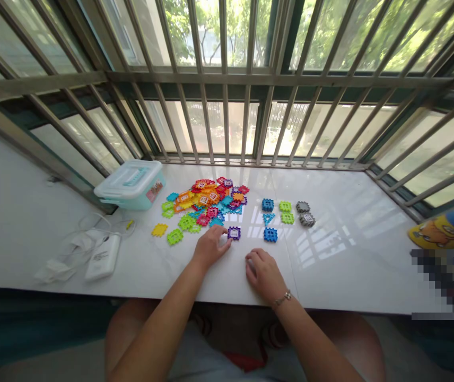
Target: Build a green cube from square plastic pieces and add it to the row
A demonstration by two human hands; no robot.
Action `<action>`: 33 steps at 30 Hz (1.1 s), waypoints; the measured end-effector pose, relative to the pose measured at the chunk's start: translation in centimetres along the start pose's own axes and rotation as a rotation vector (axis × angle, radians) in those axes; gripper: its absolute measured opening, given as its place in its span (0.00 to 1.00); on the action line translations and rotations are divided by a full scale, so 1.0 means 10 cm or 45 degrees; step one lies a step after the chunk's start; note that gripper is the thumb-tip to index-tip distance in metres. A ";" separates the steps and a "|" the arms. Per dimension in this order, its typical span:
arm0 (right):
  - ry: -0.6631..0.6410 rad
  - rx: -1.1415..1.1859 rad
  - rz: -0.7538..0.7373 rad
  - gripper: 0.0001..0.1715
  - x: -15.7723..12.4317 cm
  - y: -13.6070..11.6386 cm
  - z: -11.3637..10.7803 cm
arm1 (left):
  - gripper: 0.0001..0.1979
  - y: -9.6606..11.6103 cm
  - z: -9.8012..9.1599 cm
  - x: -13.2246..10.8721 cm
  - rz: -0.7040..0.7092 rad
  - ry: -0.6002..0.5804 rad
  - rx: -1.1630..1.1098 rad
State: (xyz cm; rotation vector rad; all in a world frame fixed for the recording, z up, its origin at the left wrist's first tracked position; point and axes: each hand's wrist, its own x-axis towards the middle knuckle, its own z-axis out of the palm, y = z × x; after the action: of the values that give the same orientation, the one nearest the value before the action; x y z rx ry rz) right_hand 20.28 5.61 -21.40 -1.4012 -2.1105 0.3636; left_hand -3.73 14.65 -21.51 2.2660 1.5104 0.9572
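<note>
My left hand (210, 248) has its thumb and index finger at the left edge of a purple square building tile (234, 233) with a white window insert, lying on the tabletop. My right hand (265, 275), wearing a bracelet, rests near the front edge with its fingers curled in; nothing shows in them. Behind the left hand spreads a mixed pile of plastic interlocking tiles (205, 200). Sorted tiles sit to the right: blue squares (270, 234), a blue triangle (268, 218), green squares (287, 218) and grey squares (307, 219).
A lidded turquoise box (131, 185) stands at the back left. Nearer are a white device (103, 258) and tangled cables (78, 239). A yellow and blue container (447, 228) is at the far right. Metal window bars (227, 130) border the white table (342, 270).
</note>
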 end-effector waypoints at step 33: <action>0.307 -0.411 0.387 0.09 -0.92 0.97 -0.72 | 0.06 0.11 0.71 0.62 0.271 0.035 0.123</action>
State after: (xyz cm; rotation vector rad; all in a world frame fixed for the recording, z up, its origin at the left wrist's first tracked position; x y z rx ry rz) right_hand 34.47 0.70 -23.53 -1.8579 -1.8166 -0.0368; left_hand 3.20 20.75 -23.92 2.5326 1.3742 0.9940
